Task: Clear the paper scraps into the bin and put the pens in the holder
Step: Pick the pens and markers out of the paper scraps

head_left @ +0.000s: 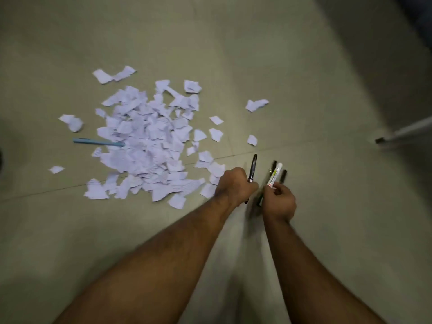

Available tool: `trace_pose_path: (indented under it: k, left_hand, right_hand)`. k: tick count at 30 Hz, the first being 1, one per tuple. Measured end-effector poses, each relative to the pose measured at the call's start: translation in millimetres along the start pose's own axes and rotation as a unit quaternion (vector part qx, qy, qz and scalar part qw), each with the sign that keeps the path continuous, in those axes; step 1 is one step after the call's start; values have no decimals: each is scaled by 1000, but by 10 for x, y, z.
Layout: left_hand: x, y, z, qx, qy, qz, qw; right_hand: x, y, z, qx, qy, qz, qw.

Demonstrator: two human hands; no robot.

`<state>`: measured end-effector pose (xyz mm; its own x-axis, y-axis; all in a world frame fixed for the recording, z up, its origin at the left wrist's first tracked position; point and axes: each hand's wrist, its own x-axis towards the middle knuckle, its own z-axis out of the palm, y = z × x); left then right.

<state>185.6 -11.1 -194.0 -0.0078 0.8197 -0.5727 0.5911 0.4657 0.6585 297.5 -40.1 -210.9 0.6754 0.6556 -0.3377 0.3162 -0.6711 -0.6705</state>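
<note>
A heap of torn white paper scraps (147, 141) lies spread on the beige floor (233, 54), with loose pieces around it. A light blue pen (98, 142) rests at the heap's left edge, partly under the scraps. My left hand (236, 185) is closed around a black pen (253, 169) that points away from me. My right hand (279, 199) grips a bundle of pens (275, 175): a white marker with a green label and two dark pens beside it. Both hands hover just right of the heap. No bin or holder is in view.
A white bar with a dark end cap (402, 133) juts in from the right edge. A dark object (1, 157) shows at the far left edge. Tile joints run across the floor.
</note>
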Motion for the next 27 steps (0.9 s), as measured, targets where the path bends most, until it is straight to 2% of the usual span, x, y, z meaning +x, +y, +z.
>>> trace_pose_path:
  k: [3,8,12,18,24,27]
  left_hand:
    - [113,96,302,20,-7,19,1000]
    - [267,197,507,69,7,43,997]
    - [333,189,526,88,12,51,995]
    - [314,-13,276,63,65,70,993]
    - [235,-406,-541,40,135,41,989]
    - [119,-855,-1112,7,198,-31,980]
  right_hand:
    - [208,130,-191,-46,26,14,999]
    - [332,262,-279,-77,17,3,997]
    - [310,240,-180,-82,-12,-15,996]
    - [165,-14,14,-61,34,-35,997]
    - [-277,-578,565,-53,-58,-95,992]
    - [-574,-810,914,-112,-138,-142,974]
